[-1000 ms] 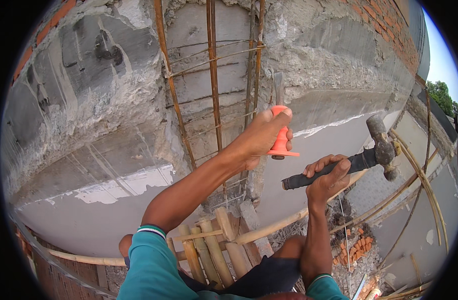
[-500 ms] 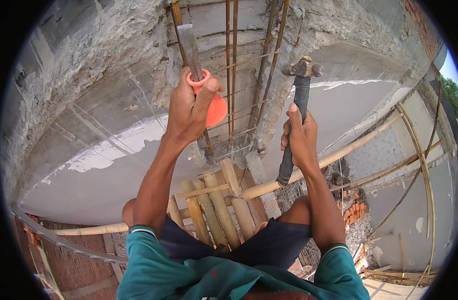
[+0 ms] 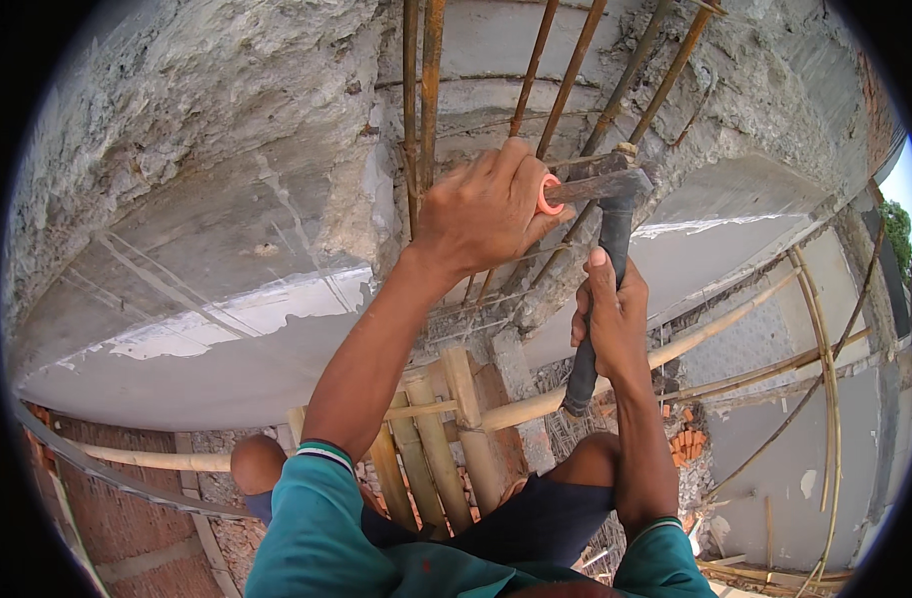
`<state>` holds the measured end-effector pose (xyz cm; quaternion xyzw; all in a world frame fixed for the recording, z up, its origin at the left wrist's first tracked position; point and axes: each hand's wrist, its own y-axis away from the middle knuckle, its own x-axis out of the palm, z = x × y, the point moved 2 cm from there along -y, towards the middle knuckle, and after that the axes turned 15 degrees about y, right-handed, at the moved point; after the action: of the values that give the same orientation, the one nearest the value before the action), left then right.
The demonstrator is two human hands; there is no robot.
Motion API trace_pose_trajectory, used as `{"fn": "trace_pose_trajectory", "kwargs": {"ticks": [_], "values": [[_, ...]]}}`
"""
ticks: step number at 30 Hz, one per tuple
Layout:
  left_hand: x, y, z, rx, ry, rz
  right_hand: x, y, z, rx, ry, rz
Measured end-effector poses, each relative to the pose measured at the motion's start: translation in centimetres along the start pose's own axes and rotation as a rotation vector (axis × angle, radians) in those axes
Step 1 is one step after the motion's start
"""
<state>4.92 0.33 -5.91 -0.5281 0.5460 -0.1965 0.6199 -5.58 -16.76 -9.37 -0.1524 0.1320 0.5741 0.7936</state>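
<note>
Now that the chisel (image 3: pixel 598 187) had swung sideways, its blade overlapped the hammer (image 3: pixel 616 234) by its head, left hand (image 3: pixel 479 204) wrapped around the orange grip (image 3: pixel 549 195), right hand (image 3: pixel 613 319) clasping the hammer's handle, neither seemingly working the concrete (image 3: pixel 267 110).

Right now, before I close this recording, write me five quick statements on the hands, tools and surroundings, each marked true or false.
1. The left hand grips the chisel at its orange-rimmed holder. True.
2. The right hand is empty. False: the right hand holds the hammer by its dark handle.
3. The chisel's blade overlaps the hammer's upper end in this view. True.
4. The sleeves are red. False: the sleeves are teal.
5. Rusty rods show beyond the hands. True.
</note>
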Motion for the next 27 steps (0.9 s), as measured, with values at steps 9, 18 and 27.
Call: {"fn": "trace_pose_trajectory", "kwargs": {"ticks": [9, 18, 27], "values": [[0.1, 0.1, 0.1, 0.132, -0.207, 0.059, 0.1, -0.1, -0.5, 0.047, -0.124, 0.037], [1.0, 1.1, 0.7, 0.235, -0.248, -0.059, -1.6, 0.8, -2.2, 0.024, -0.235, -0.029], [0.4, 1.2, 0.4, 0.152, -0.083, -0.088, -2.3, 2.1, -4.2, -0.055, -0.093, -0.128]]}}
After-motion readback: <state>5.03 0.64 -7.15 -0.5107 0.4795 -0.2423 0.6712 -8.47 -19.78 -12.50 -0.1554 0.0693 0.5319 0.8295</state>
